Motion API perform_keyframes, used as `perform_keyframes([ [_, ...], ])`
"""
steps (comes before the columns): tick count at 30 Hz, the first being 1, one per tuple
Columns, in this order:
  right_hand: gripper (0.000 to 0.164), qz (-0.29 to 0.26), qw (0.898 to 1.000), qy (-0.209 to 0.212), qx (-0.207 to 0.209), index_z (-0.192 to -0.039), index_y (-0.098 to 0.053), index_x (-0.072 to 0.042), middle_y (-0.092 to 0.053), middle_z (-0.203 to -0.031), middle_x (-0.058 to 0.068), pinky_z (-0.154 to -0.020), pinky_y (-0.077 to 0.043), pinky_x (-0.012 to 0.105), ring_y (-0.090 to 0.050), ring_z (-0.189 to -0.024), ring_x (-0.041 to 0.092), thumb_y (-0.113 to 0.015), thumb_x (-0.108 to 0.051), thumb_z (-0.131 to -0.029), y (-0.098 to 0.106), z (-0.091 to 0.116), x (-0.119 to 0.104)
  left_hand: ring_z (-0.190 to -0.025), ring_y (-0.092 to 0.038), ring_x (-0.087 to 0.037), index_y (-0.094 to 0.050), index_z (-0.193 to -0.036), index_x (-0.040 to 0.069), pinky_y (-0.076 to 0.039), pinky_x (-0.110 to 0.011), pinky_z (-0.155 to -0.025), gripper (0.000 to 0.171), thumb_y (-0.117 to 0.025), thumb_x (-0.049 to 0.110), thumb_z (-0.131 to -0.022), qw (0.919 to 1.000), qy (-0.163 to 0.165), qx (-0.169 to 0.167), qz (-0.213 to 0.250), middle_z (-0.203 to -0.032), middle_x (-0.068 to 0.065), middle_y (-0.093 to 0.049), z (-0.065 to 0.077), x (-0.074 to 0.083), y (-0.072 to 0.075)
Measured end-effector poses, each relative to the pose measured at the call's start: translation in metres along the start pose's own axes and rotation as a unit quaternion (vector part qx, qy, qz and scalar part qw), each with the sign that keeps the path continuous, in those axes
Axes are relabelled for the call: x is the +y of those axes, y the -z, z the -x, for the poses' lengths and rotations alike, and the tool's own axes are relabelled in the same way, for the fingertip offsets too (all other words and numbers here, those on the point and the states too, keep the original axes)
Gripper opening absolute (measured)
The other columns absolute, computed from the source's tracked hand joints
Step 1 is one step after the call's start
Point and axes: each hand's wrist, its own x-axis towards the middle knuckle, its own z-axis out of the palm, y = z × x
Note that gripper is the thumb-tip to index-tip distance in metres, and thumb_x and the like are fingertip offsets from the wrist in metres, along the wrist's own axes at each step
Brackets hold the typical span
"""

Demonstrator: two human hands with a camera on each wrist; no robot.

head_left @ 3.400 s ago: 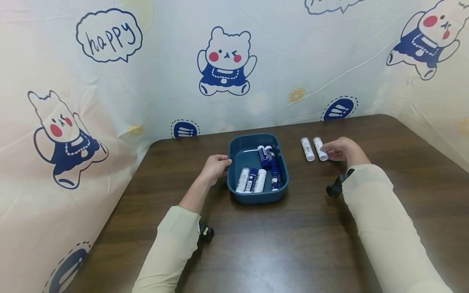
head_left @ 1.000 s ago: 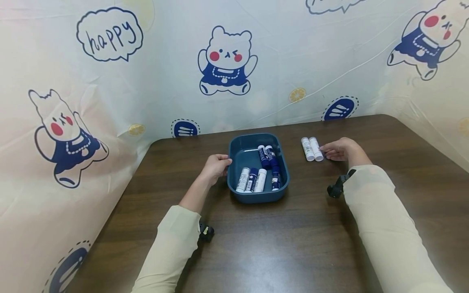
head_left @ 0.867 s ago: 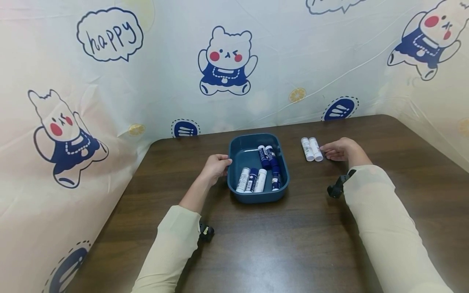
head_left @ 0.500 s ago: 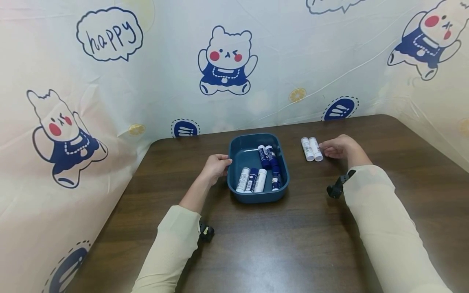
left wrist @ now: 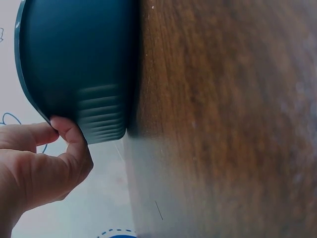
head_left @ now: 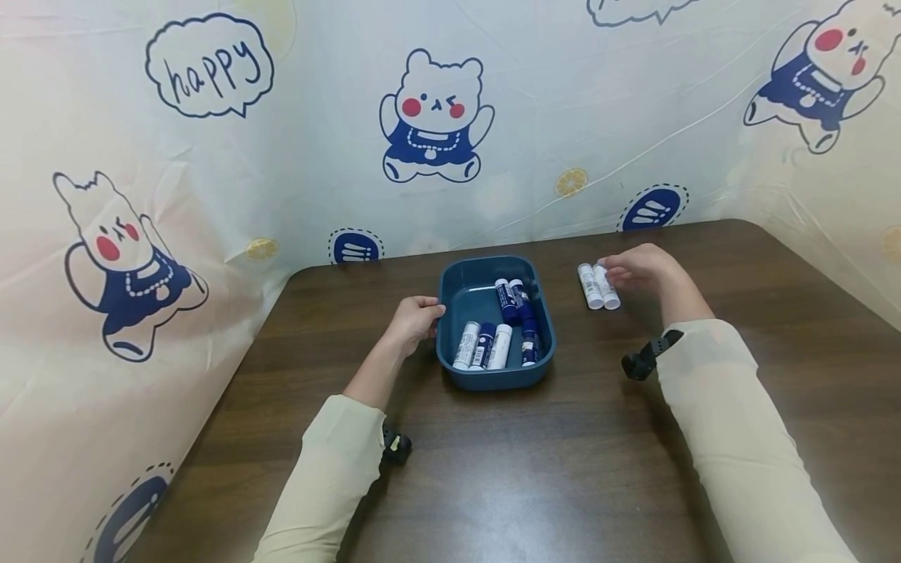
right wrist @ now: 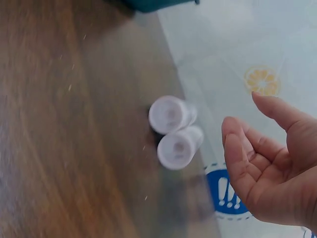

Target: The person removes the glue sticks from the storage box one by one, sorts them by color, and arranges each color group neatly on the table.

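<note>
My left hand [head_left: 414, 322] pinches the left rim of a dark teal plastic bin [head_left: 496, 381] between thumb and fingers, also plain in the left wrist view. Inside lie several glue sticks, some white like this one [head_left: 467, 346], others dark blue [head_left: 507, 301]. To the right of the bin, two white glue sticks, one left [head_left: 590, 288] and one right [head_left: 608, 291], lie side by side on the table. Over the far end of the right one hovers my right hand [head_left: 644, 270], fingers loosely bent. In the right wrist view that hand holds nothing and stands apart from both sticks.
A brown wooden table [head_left: 450, 469] lies under everything. Behind and beside it hangs a pale cloth [head_left: 296, 156] printed with cartoon bears. Each wrist wears a black camera, such as the right one [head_left: 640, 363].
The right white glue stick has shifted left against its neighbour. My right hand has since left its side and moved up toward the table's far edge. Left hand and bin stayed still.
</note>
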Motion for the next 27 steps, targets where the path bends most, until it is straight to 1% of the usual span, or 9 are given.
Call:
perform_keyframes([
  [5,0.065,0.004,1.0,0.024,-0.01,-0.133,-0.037,0.01,-0.05,-0.124,0.026,-0.095,-0.04,0.037,-0.057,-0.106,0.029,-0.062,-0.032,-0.089,-0.009,0.007,-0.012,-0.092,-0.054,-0.024,-0.051,-0.123,0.001,-0.048,-0.035,-0.084,0.031,-0.051,0.014,-0.095,1.0,0.001,0.001,0.002,-0.117,-0.017,-0.053,-0.001,0.0,0.0],
  [7,0.066,0.006,0.999,0.036,-0.017,-0.133,-0.037,0.009,-0.046,-0.129,0.027,-0.097,-0.038,0.039,-0.053,-0.112,0.031,-0.062,-0.033,-0.089,-0.012,0.01,-0.017,-0.091,-0.054,-0.025,-0.051,-0.123,0.001,-0.048,-0.035,-0.084,0.031,-0.051,0.014,-0.095,1.0,-0.001,0.002,0.001,-0.117,-0.017,-0.053,-0.001,0.0,0.0],
  [9,0.066,0.008,0.999,0.049,-0.023,-0.133,-0.038,0.009,-0.046,-0.129,0.027,-0.098,-0.037,0.04,-0.05,-0.115,0.033,-0.062,-0.034,-0.088,-0.016,0.013,-0.02,-0.091,-0.054,-0.025,-0.051,-0.123,0.001,-0.048,-0.035,-0.084,0.031,-0.051,0.014,-0.095,1.0,-0.001,0.002,0.001,-0.117,-0.017,-0.053,-0.001,0.0,0.0],
  [11,0.066,0.011,0.998,0.061,-0.027,-0.131,-0.04,0.009,-0.048,-0.127,0.025,-0.098,-0.037,0.042,-0.05,-0.115,0.034,-0.062,-0.035,-0.088,-0.019,0.015,-0.023,-0.09,-0.054,-0.024,-0.051,-0.123,0.001,-0.048,-0.034,-0.084,0.031,-0.052,0.014,-0.095,1.0,0.0,0.003,0.001,-0.116,-0.017,-0.053,-0.001,0.0,-0.001],
  [14,0.064,0.016,0.996,0.078,-0.03,-0.129,-0.042,0.01,-0.052,-0.123,0.023,-0.096,-0.038,0.042,-0.055,-0.109,0.03,-0.063,-0.034,-0.088,-0.026,0.017,-0.028,-0.089,-0.054,-0.024,-0.051,-0.124,0.001,-0.048,-0.033,-0.082,0.031,-0.052,0.014,-0.095,1.0,-0.001,0.002,0.003,-0.116,-0.017,-0.054,-0.001,0.0,-0.001],
  [18,0.061,0.025,0.995,0.09,-0.041,-0.129,-0.043,0.009,-0.052,-0.123,0.024,-0.096,-0.039,0.041,-0.058,-0.105,0.025,-0.062,-0.033,-0.088,-0.038,0.021,-0.037,-0.086,-0.054,-0.023,-0.05,-0.125,-0.001,-0.049,-0.031,-0.077,0.033,-0.051,0.012,-0.095,0.9999,-0.01,-0.004,0.011,-0.116,-0.018,-0.054,-0.002,-0.001,-0.001],
  [22,0.057,0.042,0.993,0.102,-0.046,-0.128,-0.047,0.007,-0.052,-0.123,0.024,-0.093,-0.042,0.038,-0.057,-0.107,0.028,-0.062,-0.031,-0.088,-0.05,0.027,-0.047,-0.086,-0.055,-0.023,-0.05,-0.125,-0.002,-0.049,-0.03,-0.075,0.033,-0.051,0.011,-0.095,0.9998,-0.013,-0.007,0.012,-0.116,-0.019,-0.054,-0.003,-0.001,0.0],
  [27,0.046,0.07,0.988,0.132,-0.049,-0.122,-0.054,0.005,-0.057,-0.117,0.023,-0.09,-0.045,0.038,-0.058,-0.105,0.03,-0.062,-0.026,-0.089,-0.064,0.033,-0.059,-0.088,-0.055,-0.024,-0.051,-0.124,-0.001,-0.049,-0.032,-0.078,0.032,-0.051,0.012,-0.095,0.9999,-0.009,-0.007,0.011,-0.117,-0.018,-0.054,-0.003,-0.001,0.0],
])
